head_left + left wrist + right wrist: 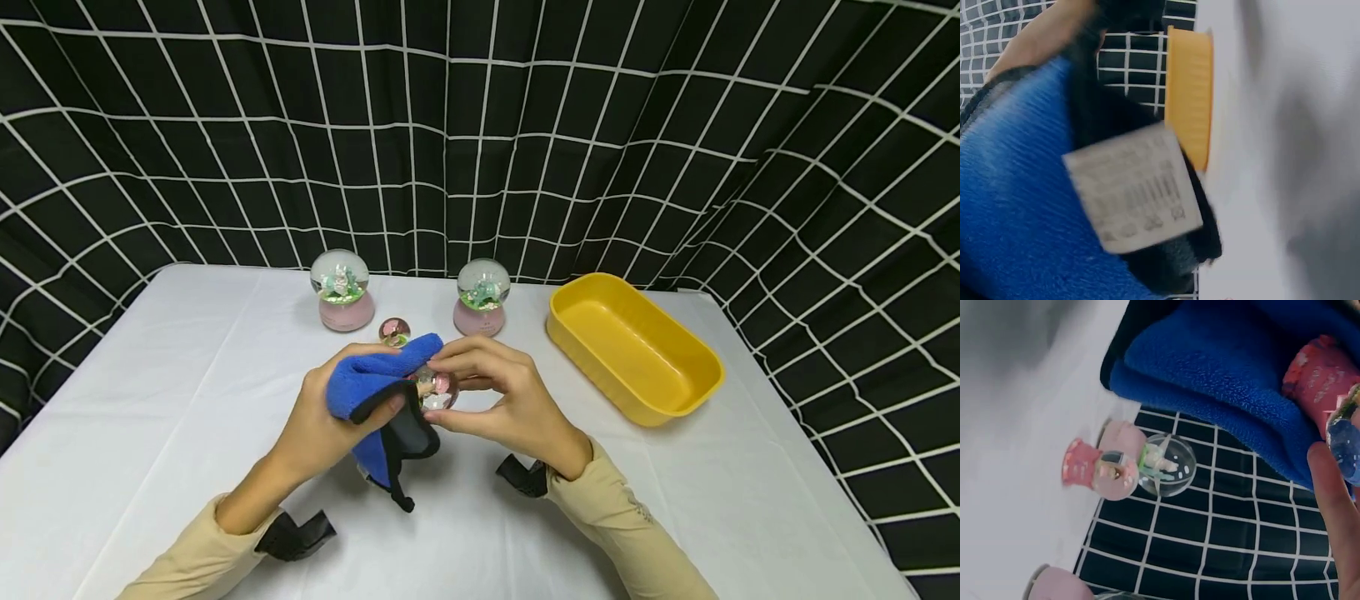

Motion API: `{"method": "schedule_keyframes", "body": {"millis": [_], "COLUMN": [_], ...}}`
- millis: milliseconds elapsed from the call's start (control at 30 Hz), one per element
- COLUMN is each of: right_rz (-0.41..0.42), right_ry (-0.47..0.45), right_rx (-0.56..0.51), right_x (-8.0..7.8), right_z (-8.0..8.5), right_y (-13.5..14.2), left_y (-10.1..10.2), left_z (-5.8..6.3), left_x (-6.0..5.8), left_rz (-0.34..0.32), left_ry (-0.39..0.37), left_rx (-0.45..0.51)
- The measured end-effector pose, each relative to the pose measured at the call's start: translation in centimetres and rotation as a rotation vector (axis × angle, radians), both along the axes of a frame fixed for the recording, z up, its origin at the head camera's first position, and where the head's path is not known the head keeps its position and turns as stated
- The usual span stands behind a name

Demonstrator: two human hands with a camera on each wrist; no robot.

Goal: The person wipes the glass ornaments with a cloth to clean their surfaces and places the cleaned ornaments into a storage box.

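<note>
My left hand (pixel 318 425) grips a blue cloth (pixel 375 375) with black edging and a grey side. In the left wrist view a white printed label (pixel 1138 190) hangs from the cloth. My right hand (pixel 521 396) pinches a small snow globe (pixel 437 390) between thumb and fingers, its glass ball towards that hand. The right wrist view shows its pink base (pixel 1322 381) against the cloth. Whether the left fingers also hold the base through the cloth is hidden.
Behind the hands stand a second small snow globe (pixel 394 331) and two larger snow globes with pale pink bases, one at left (pixel 345 292) and one at right (pixel 481 300). A yellow tub (pixel 633 350) sits to the right on the white tablecloth (pixel 187 350). Black gridded curtain (pixel 420 150) surrounds the table.
</note>
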State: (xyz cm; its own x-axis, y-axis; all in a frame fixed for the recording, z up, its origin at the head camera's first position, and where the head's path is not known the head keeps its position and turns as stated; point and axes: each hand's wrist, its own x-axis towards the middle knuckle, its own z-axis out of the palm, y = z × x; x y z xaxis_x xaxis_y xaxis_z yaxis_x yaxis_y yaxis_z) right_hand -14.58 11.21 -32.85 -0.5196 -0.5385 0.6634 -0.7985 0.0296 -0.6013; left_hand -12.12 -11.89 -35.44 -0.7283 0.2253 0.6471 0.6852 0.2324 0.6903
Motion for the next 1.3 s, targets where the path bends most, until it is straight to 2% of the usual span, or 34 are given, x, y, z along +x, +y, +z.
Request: {"method": "schedule_keyframes", "body": {"millis": [100, 167, 267, 367, 433, 500, 600, 667, 733, 867, 967, 1033, 1133, 1300], "right_rz": [0.006, 0.009, 0.009, 0.01, 0.012, 0.024, 0.049, 0.065, 0.079, 0.09, 0.091, 0.096, 0.096, 0.071], "right_ry": [0.037, 0.053, 0.064, 0.072, 0.076, 0.081, 0.095, 0.11, 0.121, 0.14, 0.164, 0.193, 0.238, 0.292], "right_rx": [0.006, 0.0, -0.015, -0.021, -0.019, -0.019, -0.022, -0.027, -0.032, -0.035, -0.031, -0.027, -0.008, 0.023], "right_x": [-0.1, -0.1, -0.1, 0.0, 0.0, 0.0, 0.0, 0.0, 0.1, 0.3, 0.4, 0.4, 0.4, 0.3], "right_z": [0.0, 0.0, 0.0, -0.1, -0.1, -0.1, 0.0, 0.1, 0.1, 0.2, 0.3, 0.3, 0.4, 0.5], "right_y": [0.0, -0.1, -0.2, -0.2, -0.1, -0.1, -0.1, -0.1, -0.2, -0.3, -0.3, -0.3, -0.4, -0.4], "left_y": [-0.3, -0.5, -0.7, -0.8, -0.8, -0.8, -0.9, -0.9, -1.0, -1.3, -1.6, -1.6, -1.5, -1.3], "left_z": [0.3, 0.5, 0.8, 0.8, 0.7, 0.6, 0.6, 0.7, 0.8, 1.1, 1.0, 1.0, 1.0, 1.0], "left_x": [0.1, 0.1, 0.1, 0.0, 0.0, -0.1, -0.1, -0.1, -0.1, 0.0, -0.1, -0.1, -0.1, 0.0], "left_rz": [-0.003, -0.02, -0.094, -0.157, -0.163, -0.141, -0.111, -0.105, -0.111, -0.128, -0.199, -0.248, -0.281, -0.223], "left_ry": [-0.059, -0.098, -0.173, -0.217, -0.199, -0.141, -0.047, -0.018, -0.037, -0.14, -0.241, -0.273, -0.249, -0.13], "left_rx": [0.051, 0.04, 0.011, -0.034, -0.048, -0.047, 0.01, 0.05, 0.097, 0.092, 0.03, -0.01, -0.02, 0.053]}}
